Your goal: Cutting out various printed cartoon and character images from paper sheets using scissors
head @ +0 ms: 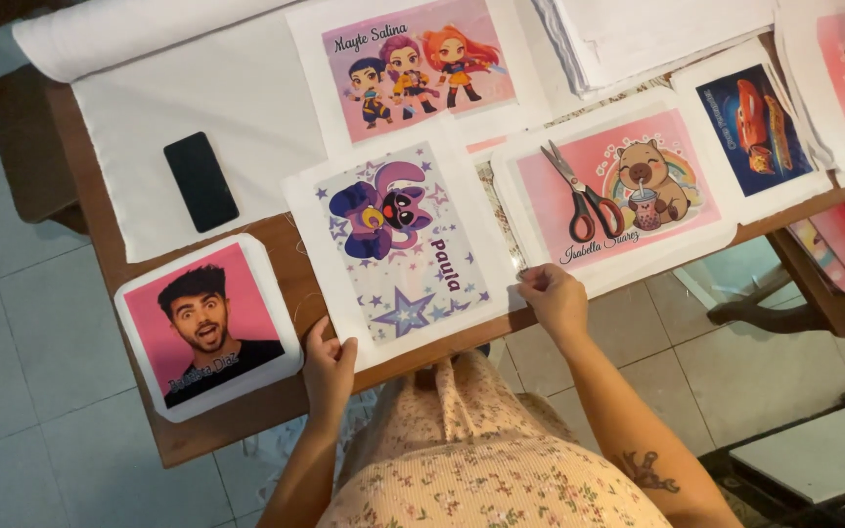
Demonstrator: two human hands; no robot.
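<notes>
A white fabric panel printed with a purple cartoon cat and stars (pixel 405 242) lies on the wooden table (pixel 281 262) in front of me. My left hand (pixel 329 365) pinches its near left corner at the table's front edge. My right hand (pixel 552 298) pinches its near right corner. To the right lies a pink panel with a capybara picture (pixel 628 191), and red-handled scissors (pixel 584 193) rest on it. At the left lies a pink panel with a printed portrait (pixel 209 325).
A black phone (pixel 200 181) rests on a white cloth (pixel 237 108) at the back left. Further printed panels lie behind: three cartoon figures (pixel 421 66), a red car (pixel 753 119), and a stack of white sheets (pixel 657 34). Tiled floor surrounds the table.
</notes>
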